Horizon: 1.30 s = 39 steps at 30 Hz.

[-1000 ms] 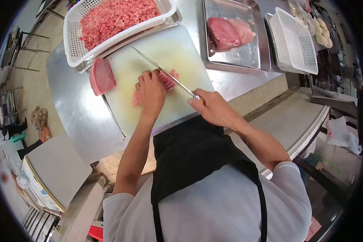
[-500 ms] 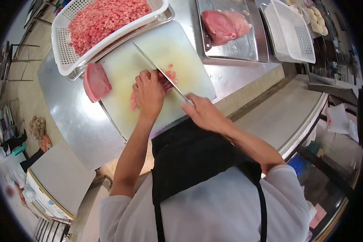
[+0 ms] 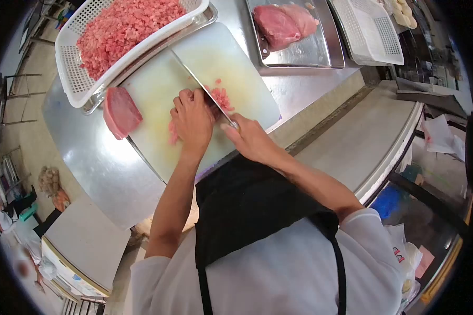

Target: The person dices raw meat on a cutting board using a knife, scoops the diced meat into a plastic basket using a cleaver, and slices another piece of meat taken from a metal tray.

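Note:
My right hand (image 3: 248, 137) is closed on the handle of a long knife (image 3: 201, 84), whose blade points to the upper left over the white cutting board (image 3: 247, 58). Beside the blade, my left hand (image 3: 193, 119) presses with curled fingers on meat that it mostly hides. Small diced meat pieces (image 3: 222, 98) lie right of the blade, and a few pale bits (image 3: 172, 131) show left of my left hand. A larger pink meat block (image 3: 122, 113) rests at the board's left edge.
A white basket (image 3: 68, 68) heaped with diced meat (image 3: 123, 31) stands at the upper left. At the upper right, a metal tray (image 3: 320, 50) bears larger meat pieces (image 3: 282, 26). Another white basket (image 3: 370, 34) is farther right. A light counter (image 3: 352, 136) runs along the right.
The knife and my right hand have moved left, closer to my left hand. More diced pieces show right of the blade. The view has shifted, with the baskets and tray now higher and farther left.

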Tool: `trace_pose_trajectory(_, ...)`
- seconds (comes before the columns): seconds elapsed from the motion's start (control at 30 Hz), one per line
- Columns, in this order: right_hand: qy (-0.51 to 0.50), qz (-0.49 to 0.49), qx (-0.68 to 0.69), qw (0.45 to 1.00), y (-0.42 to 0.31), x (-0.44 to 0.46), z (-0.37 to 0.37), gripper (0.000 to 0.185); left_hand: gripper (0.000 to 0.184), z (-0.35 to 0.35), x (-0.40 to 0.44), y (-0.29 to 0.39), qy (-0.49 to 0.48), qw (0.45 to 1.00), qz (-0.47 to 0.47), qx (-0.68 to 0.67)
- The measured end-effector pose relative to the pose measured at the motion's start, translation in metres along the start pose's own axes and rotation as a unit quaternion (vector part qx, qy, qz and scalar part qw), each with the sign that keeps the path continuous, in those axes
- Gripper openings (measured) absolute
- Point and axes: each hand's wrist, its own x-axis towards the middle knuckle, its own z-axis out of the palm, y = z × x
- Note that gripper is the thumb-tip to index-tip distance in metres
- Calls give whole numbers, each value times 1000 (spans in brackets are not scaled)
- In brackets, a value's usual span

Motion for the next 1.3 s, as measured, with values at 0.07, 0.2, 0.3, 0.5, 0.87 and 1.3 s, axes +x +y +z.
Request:
trace_pose_trajectory(0.07, 1, 3, -4, 1000, -2, 15, 0, 44, 23, -2, 0, -1, 2, 1000, -3, 1)
trace_pose_trajectory(0.2, -49, 95, -3, 994, -46, -8, -37, 44, 23, -7, 4, 4, -4, 1000, -1, -12)
trace_pose_trajectory(0.3, -43, 119, 28, 992, -47, -40, -26, 45, 23, -9, 1, 1, -27, 1000, -4, -15)
trace_pose_trajectory(0.5, 26, -8, -17, 1000, 1, 20, 9, 45, 21, -10, 2, -1, 13, 996, -7, -85)
trace_pose_trajectory(0.87, -89, -118, -62, 987, 8, 42, -41, 47, 23, -15, -5, -3, -1, 998, -55, -36)
trace_pose_trajectory(1.3, -177, -50, -79, 980, -4, 52, -53, 48, 22, -3, -3, -8, 14, 996, -87, -34)
